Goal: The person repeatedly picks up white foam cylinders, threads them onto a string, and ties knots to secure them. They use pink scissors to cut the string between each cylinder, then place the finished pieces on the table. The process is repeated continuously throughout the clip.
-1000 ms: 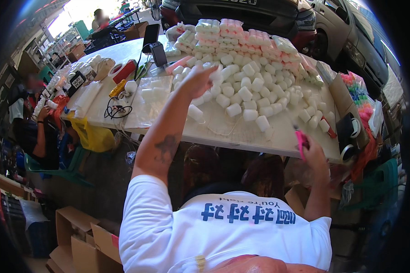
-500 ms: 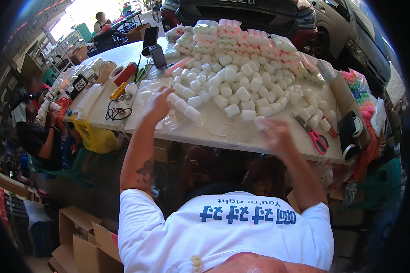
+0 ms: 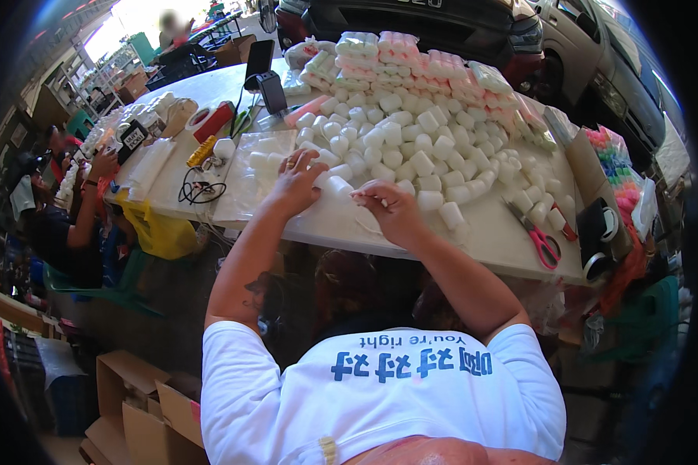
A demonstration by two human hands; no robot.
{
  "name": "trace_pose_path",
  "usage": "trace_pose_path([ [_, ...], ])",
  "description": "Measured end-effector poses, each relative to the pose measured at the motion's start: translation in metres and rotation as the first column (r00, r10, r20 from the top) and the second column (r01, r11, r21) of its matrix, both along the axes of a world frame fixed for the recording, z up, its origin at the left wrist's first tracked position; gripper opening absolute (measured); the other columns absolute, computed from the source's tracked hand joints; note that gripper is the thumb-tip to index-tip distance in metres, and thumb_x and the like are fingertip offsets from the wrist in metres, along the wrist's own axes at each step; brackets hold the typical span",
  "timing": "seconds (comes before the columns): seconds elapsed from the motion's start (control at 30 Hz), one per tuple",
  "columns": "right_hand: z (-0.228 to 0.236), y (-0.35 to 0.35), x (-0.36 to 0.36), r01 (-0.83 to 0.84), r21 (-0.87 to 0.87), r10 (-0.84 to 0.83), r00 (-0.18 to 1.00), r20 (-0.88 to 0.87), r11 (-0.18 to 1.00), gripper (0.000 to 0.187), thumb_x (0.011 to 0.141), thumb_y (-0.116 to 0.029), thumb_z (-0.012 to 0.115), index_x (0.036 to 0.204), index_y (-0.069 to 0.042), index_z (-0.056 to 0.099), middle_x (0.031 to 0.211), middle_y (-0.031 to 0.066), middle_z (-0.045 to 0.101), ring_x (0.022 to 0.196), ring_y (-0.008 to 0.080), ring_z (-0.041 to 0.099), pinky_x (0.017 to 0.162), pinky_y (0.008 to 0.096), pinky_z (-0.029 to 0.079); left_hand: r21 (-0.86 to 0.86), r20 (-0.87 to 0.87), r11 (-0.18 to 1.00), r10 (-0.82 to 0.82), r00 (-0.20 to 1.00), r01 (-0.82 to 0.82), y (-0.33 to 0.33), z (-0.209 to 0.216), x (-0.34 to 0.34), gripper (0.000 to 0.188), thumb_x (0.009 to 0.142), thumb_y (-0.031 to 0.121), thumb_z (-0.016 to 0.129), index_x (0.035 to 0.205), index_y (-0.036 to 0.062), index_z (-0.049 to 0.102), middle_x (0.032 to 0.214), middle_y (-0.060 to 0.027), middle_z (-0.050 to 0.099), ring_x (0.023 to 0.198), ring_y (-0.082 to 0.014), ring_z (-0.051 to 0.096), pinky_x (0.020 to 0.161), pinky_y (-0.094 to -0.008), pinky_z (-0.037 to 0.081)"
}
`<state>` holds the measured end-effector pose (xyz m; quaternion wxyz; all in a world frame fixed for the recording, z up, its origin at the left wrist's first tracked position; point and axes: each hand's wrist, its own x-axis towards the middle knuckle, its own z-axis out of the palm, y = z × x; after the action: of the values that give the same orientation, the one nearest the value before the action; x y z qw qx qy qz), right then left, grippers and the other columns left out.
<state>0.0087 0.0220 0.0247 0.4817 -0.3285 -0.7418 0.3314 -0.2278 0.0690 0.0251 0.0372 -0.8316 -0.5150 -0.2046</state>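
Observation:
My left hand [image 3: 293, 186] is curled at the near left edge of a heap of small white cylinders [image 3: 423, 163]. Its fingers close about one white cylinder [image 3: 318, 179], which they partly cover. Just right of it, another white cylinder [image 3: 338, 187] lies between my two hands. My right hand [image 3: 392, 211] is closed in a pinch near that cylinder's end; a tiny pale bit shows at the fingertips, too small to name. A thin white strand [image 3: 368, 227] lies on the table below. Beside my left hand is a clear plastic bag [image 3: 244, 182].
Pink-handled scissors [image 3: 541, 239] lie on the white table [image 3: 488, 244] at right, by an open cardboard box [image 3: 589, 167]. Packed white and pink bundles [image 3: 411, 66] are stacked at the back. A black cable [image 3: 202, 186] lies at left. A co-worker [image 3: 70, 225] sits beyond the left end.
My right hand has moved left and in from the right side of the heap, and its fingers are now pinched. My left hand has shifted right onto the cylinders.

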Motion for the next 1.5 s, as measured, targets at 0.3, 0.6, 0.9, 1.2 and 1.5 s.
trace_pose_path([
  [0.3,-0.020,-0.057,0.068,-0.135,-0.156,0.088,0.957,-0.275,0.979,0.008,0.090,0.003,0.060,0.096,-0.002,0.062,0.098,0.0085,0.067,0.093,0.0172,0.063,0.083,0.0284,0.049,0.066,0.174,0.998,-0.020,0.984,0.009,-0.043,-0.042,0.016,0.051,0.078,0.007,0.064,0.126,0.0198,0.056,0.132,-0.0077,0.052,0.132,-0.0332,0.039,0.111,-0.0464,0.028],
  [0.6,-0.030,-0.061,0.068,-0.288,-0.385,0.089,0.884,-0.459,0.877,0.012,0.094,0.003,0.053,0.100,-0.004,0.061,0.110,0.0144,0.067,0.093,0.0174,0.064,0.085,0.0301,0.050,-0.078,0.251,0.994,0.089,0.964,-0.071,-0.058,-0.020,0.037,0.071,0.077,0.003,0.062,0.143,0.0190,0.040,0.150,-0.0149,0.032,0.141,-0.0413,0.023,0.115,-0.0479,0.024],
  [0.9,-0.028,-0.060,0.061,-0.328,-0.330,0.098,0.825,-0.556,0.885,0.012,0.095,-0.001,0.055,0.104,-0.003,0.063,0.108,0.0139,0.068,0.093,0.0180,0.065,0.084,0.0320,0.052,-0.085,0.327,0.937,-0.295,0.898,0.339,-0.091,-0.021,0.086,0.063,0.077,0.005,0.068,0.135,0.0121,0.042,0.136,-0.0183,0.044,0.132,-0.0436,0.034,0.111,-0.0477,0.030],
  [1.2,-0.027,-0.046,0.047,-0.114,0.257,-0.052,0.826,0.562,0.960,0.048,0.092,-0.038,0.058,0.126,-0.004,0.057,0.130,0.0157,0.056,0.125,0.0288,0.050,0.103,0.0426,0.039,-0.022,0.968,0.972,-0.037,0.246,0.234,-0.076,-0.050,0.054,0.035,0.094,0.000,0.056,0.124,0.0067,0.040,0.114,-0.0053,0.050,0.103,-0.0134,0.053,0.090,-0.0272,0.044],
  [1.5,-0.026,-0.021,0.071,0.062,0.242,-0.237,0.536,0.810,0.968,0.071,0.089,-0.059,0.048,0.138,-0.007,0.047,0.140,0.0128,0.049,0.131,0.0275,0.044,0.114,0.0448,0.023,-0.017,0.798,0.966,-0.143,0.586,0.259,-0.074,-0.044,0.072,0.039,0.084,0.006,0.069,0.119,0.0080,0.051,0.115,-0.0114,0.052,0.110,-0.0263,0.052,0.093,-0.0348,0.043],
])
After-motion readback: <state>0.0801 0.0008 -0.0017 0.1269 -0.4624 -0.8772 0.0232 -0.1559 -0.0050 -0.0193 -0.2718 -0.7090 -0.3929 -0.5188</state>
